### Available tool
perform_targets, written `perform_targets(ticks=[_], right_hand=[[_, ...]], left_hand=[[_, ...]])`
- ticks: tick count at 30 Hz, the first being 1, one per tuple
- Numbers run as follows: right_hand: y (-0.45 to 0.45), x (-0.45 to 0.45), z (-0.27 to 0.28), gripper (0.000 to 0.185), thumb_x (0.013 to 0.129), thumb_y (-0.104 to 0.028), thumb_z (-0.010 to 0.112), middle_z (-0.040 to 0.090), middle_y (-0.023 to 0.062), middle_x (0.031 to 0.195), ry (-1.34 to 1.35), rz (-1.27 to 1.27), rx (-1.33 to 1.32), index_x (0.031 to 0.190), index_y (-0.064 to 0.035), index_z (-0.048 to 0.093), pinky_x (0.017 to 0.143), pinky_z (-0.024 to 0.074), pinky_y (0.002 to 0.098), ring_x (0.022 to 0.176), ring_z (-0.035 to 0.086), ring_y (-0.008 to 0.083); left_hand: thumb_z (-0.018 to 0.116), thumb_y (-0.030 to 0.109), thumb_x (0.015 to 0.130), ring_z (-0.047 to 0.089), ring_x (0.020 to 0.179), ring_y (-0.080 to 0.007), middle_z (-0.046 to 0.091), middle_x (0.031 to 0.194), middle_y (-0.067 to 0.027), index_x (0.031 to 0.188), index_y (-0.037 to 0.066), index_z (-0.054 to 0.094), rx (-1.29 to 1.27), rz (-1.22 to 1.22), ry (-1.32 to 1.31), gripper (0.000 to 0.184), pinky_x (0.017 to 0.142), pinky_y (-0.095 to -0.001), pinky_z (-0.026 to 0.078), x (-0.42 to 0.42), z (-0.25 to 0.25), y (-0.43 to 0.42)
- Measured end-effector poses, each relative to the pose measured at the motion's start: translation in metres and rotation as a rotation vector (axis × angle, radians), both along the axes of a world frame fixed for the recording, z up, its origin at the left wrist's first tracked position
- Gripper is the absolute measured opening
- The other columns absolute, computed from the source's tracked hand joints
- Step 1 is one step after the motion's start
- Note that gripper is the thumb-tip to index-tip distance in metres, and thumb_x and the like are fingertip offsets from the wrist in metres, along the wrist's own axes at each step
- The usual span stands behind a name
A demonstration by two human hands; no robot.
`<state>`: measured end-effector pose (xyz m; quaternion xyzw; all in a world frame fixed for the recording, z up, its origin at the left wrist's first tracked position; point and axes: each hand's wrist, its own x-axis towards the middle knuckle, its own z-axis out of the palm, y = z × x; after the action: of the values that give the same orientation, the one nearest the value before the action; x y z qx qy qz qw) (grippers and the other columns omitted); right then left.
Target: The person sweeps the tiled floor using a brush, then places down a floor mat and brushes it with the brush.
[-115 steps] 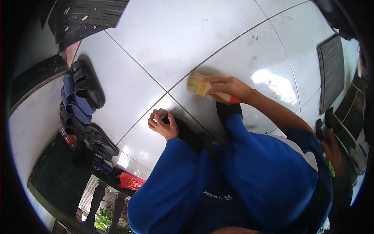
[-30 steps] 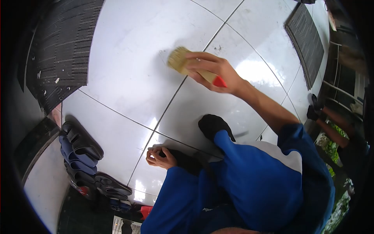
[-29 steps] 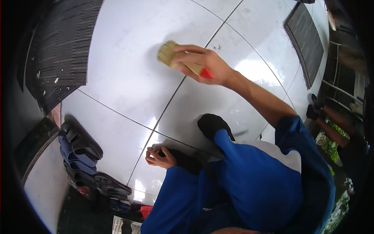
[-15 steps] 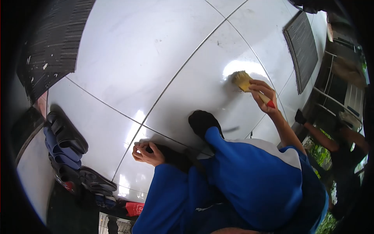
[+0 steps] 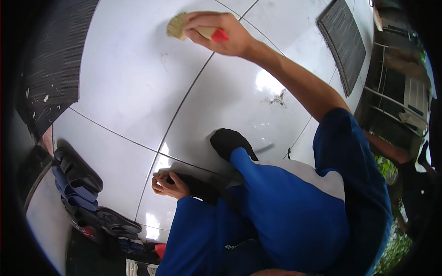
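Note:
A wide brush [image 5: 177, 26] with pale bristles and a red-tipped handle is in my right hand [image 5: 221, 34], at the top of the view over the white tiled floor [image 5: 124, 60]. My fingers wrap round its handle, and the bristles point left. Lower down, my left hand [image 5: 170, 184] is beside my dark-socked foot, its fingers curled in towards the thumb; what they hold, if anything, is hidden. A patch of dark debris [image 5: 278, 98] lies on the tiles below my right forearm.
Dark and blue sandals [image 5: 76, 179] line the left side. A dark mat [image 5: 60, 55] lies at the upper left, a grey mat [image 5: 343, 43] at the upper right. Another person [image 5: 391, 149] is at the right edge. Something red [image 5: 159, 250] shows at the bottom.
My right hand has swung with the brush from the right side to the upper middle. The dark debris patch now shows where the brush was. My left hand remains curled beside the foot.

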<state>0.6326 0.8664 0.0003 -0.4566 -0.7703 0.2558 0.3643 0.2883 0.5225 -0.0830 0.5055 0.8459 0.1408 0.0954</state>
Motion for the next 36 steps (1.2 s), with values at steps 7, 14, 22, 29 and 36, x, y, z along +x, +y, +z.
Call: perform_targets(ticks=[7,14,22,29,36], right_hand=[[-0.041,0.061,-0.022,0.019,0.095,-0.013,0.069,0.071,0.0104,0.108,0.051,-0.179,-0.211,0.105,0.0025,0.071,0.081,0.0547,0.0282,0.088,0.067,0.0155],[-0.213,0.132,0.020,0.016,0.088,-0.008,0.068,0.069,0.0227,0.108,-0.102,-0.425,-0.495,0.098,0.0035,0.072,0.087,0.0543,0.0360,0.101,0.069,0.0306],[-0.111,0.046,0.031,0.017,0.090,-0.008,0.070,0.070,0.0168,0.115,0.034,-0.266,-0.376,0.102,0.0032,0.071,0.083,0.0560,0.0323,0.097,0.069,0.0229],[-0.057,0.022,-0.025,0.015,0.091,-0.007,0.069,0.069,0.0147,0.117,0.173,-0.091,-0.198,0.104,0.0012,0.069,0.087,0.0525,0.0307,0.102,0.066,0.0199],[-0.231,0.102,0.022,0.014,0.084,-0.004,0.066,0.068,0.0230,0.113,-0.041,-0.250,-0.536,0.096,0.0027,0.070,0.091,0.0527,0.0371,0.107,0.067,0.0318]], left_hand=[[0.064,0.029,0.088,0.040,0.121,-0.0368,0.051,0.122,-0.0152,0.095,0.006,0.063,0.003,0.029,-0.031,0.023,0.100,-0.0563,0.034,0.003,0.003,0.002],[0.064,0.027,0.084,0.040,0.122,-0.0368,0.052,0.123,-0.0140,0.094,0.006,0.063,0.009,0.053,-0.024,0.023,0.101,-0.0567,0.034,0.000,-0.003,-0.003],[0.063,0.029,0.082,0.037,0.122,-0.0362,0.050,0.123,-0.0123,0.096,0.004,0.063,-0.009,0.058,-0.013,0.029,0.100,-0.0583,0.033,-0.002,-0.009,-0.003],[0.064,0.019,0.084,0.037,0.123,-0.0374,0.050,0.122,-0.0171,0.088,0.004,0.059,-0.005,0.062,-0.093,0.017,0.104,-0.0555,0.030,0.009,0.011,0.007],[0.067,0.016,0.082,0.039,0.123,-0.0339,0.053,0.120,-0.0158,0.085,0.006,0.058,-0.006,0.052,-0.106,0.014,0.106,-0.0517,0.027,0.009,0.011,0.007]])
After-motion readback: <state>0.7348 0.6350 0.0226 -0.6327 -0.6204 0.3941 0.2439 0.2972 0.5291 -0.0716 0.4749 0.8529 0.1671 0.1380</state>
